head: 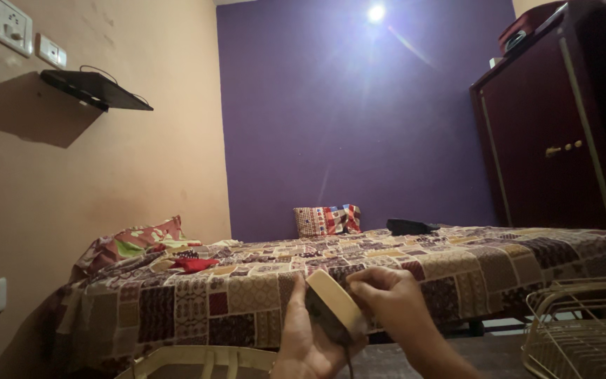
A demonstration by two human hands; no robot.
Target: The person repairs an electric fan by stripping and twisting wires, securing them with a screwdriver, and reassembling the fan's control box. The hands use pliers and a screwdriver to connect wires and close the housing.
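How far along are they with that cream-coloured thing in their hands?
Nothing looks finished yet. The left hand cradles a cream-coloured iron-like object while the right hand fingers its edge. The patchwork bed cover, red cloth and wire basket lie apart from both hands.

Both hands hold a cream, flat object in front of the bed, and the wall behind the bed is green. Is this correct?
Not quite. In the head view, the left hand and right hand do hold the cream flat object before the bed, but the back wall is purple, not green.
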